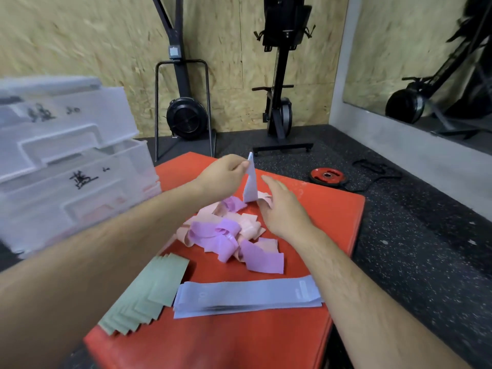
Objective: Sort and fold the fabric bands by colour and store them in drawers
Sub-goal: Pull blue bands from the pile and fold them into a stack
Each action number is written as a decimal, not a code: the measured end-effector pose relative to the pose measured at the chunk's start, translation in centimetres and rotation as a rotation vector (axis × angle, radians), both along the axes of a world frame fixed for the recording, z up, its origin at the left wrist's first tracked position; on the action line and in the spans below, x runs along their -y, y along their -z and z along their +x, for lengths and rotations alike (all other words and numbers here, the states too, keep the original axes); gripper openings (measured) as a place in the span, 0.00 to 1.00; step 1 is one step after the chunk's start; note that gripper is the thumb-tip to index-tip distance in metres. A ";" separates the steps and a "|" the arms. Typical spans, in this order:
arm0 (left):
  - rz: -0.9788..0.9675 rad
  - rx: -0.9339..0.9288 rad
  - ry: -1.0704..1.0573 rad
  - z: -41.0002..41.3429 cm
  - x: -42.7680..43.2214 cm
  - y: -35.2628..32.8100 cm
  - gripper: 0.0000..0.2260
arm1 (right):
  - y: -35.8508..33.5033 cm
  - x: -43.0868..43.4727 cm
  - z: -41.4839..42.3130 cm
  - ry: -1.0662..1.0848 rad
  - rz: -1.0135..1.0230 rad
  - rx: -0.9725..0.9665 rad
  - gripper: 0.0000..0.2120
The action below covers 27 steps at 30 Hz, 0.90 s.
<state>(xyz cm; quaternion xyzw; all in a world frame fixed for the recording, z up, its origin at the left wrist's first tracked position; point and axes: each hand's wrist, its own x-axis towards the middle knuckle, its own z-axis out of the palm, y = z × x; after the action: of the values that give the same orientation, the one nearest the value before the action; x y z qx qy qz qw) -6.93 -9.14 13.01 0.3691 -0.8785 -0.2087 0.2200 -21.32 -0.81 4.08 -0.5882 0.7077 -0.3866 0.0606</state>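
Note:
On a red mat [306, 328] lies a loose heap of purple and pink fabric bands [229, 233]. My left hand [221, 174] pinches the top end of a light blue band [250, 182], which hangs down to the far side of the heap. My right hand [282, 209] hovers open just right of that band, fingers spread, palm down. Near the front, a flat stack of light blue bands [247, 294] lies crosswise. A fanned stack of green bands [149, 291] sits to its left.
Translucent plastic drawers [66, 161] with black markings stand at the left, one pulled partly out. Behind the mat are two black exercise machines [186, 115] against a wooden wall. A red weight plate [328, 176] lies on the dark floor at the right.

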 end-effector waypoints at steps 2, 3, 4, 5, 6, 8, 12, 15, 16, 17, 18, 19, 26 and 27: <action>0.025 -0.108 -0.012 0.8 -1.9 -2.7 0.17 | -1.4 -0.6 0.5 0.009 -0.129 0.042 0.28; 0.046 -0.148 -0.022 1.1 -2.6 -3.7 0.16 | -2.2 -0.9 0.9 -0.001 -0.195 0.072 0.29; 0.062 -0.180 -0.017 1.5 -3.6 -4.7 0.15 | -3.0 -1.2 1.4 -0.014 -0.250 0.103 0.29; 0.077 -0.210 -0.003 1.6 -4.2 -5.3 0.14 | -3.7 -1.5 1.8 -0.028 -0.292 0.128 0.29; 0.091 -0.232 0.020 1.7 -5.0 -5.7 0.12 | -4.3 -1.8 2.4 -0.037 -0.325 0.148 0.29; 0.081 -0.251 0.044 2.1 -5.9 -6.0 0.12 | -5.3 -2.6 3.3 -0.059 -0.417 0.194 0.22; -0.144 -0.192 0.080 3.3 -6.6 -4.4 0.16 | -5.8 -3.8 3.9 -0.006 -0.480 0.325 0.09; -0.226 -0.232 0.079 4.1 -7.0 -2.6 0.07 | -6.1 -4.6 4.0 -0.131 -0.350 0.444 0.10; -0.206 -0.265 0.069 4.4 -7.3 -2.2 0.05 | -6.3 -4.9 4.2 -0.178 -0.306 0.459 0.11; -0.167 -0.297 0.053 4.6 -7.5 -2.0 0.04 | -6.5 -5.2 4.5 -0.215 -0.264 0.468 0.11; -0.111 -0.327 0.039 4.8 -7.6 -1.8 0.03 | -6.5 -5.6 4.7 -0.242 -0.225 0.473 0.09; -0.042 -0.360 0.031 5.1 -7.7 -1.6 0.04 | -6.4 -5.8 4.8 -0.269 -0.193 0.477 0.08; 0.187 -0.475 -0.075 7.4 -8.1 2.8 0.05 | -4.6 -6.8 4.8 -0.406 0.085 0.441 0.12; 0.200 -0.467 -0.081 7.7 -8.1 3.5 0.05 | -4.3 -6.9 4.7 -0.415 0.137 0.419 0.11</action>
<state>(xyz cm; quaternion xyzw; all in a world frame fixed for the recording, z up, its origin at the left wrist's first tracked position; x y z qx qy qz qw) 0.77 -1.05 9.49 0.3658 -0.7633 -0.3653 0.3874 -16.64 6.12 8.37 -0.6221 0.5690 -0.4303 0.3225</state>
